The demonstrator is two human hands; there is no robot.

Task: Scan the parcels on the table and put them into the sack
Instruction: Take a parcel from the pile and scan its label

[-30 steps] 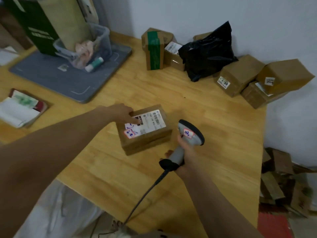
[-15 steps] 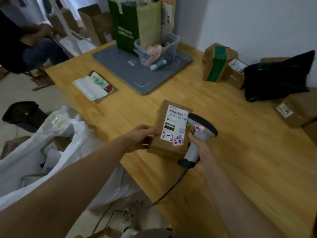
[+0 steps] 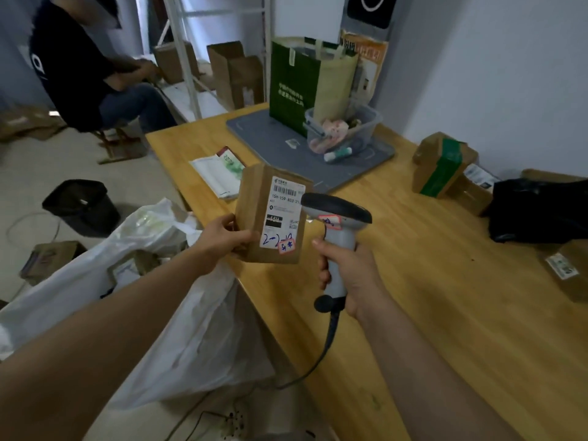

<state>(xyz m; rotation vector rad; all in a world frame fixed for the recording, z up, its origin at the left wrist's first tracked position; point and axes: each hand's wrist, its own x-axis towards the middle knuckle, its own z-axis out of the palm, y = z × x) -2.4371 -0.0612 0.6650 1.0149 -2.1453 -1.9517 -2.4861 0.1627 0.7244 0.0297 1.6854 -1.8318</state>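
My left hand (image 3: 222,238) grips a brown cardboard parcel (image 3: 257,214) by its left edge, lifted upright above the table's left edge, its white barcode label facing me. My right hand (image 3: 350,268) grips the handle of a grey barcode scanner (image 3: 337,224), whose black head sits just right of the label. The white sack (image 3: 178,313) hangs open below and left of the parcel, with parcels inside. More parcels lie on the table at right: a green-taped box (image 3: 442,163), a black bag (image 3: 541,208), and a labelled box (image 3: 572,268).
On the wooden table (image 3: 429,313) sit a grey tray (image 3: 305,154) holding a green bag and a clear tub, plus a white envelope (image 3: 219,173). A seated person (image 3: 89,78) is at far left. A black bin (image 3: 82,205) and boxes stand on the floor.
My left hand has lifted the parcel off the table and carried it left toward the sack. The scanner hand followed beside it. My view has swung left.
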